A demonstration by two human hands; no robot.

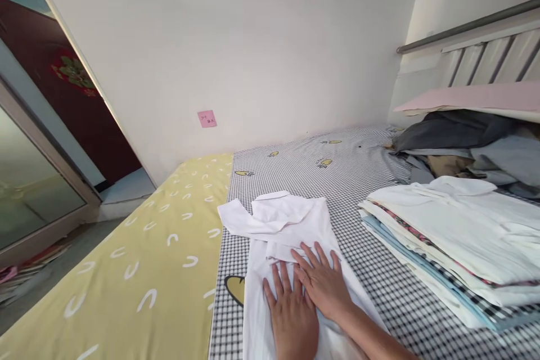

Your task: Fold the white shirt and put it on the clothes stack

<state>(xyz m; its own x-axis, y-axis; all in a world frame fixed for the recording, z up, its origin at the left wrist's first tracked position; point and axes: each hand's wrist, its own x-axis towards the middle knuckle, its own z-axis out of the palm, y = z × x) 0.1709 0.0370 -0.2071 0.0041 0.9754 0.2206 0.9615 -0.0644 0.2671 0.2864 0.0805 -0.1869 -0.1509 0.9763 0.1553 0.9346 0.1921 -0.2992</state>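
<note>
A white collared shirt lies on the bed, folded narrow, its collar end pointing away from me. One sleeve sticks out to the left across the upper part. Both hands press flat on the cloth below the collar. My left hand has its fingers stretched out and slightly apart. Close beside it, touching at the thumb side, my right hand lies with fingers spread. Neither hand grips anything. The shirt's lower end runs out of view at the bottom.
To the right sits a stack of folded clothes, white on top. Behind it are a heap of dark and grey clothes and a pink sheet. The bed has a checked cover and a yellow part. A white wall stands behind.
</note>
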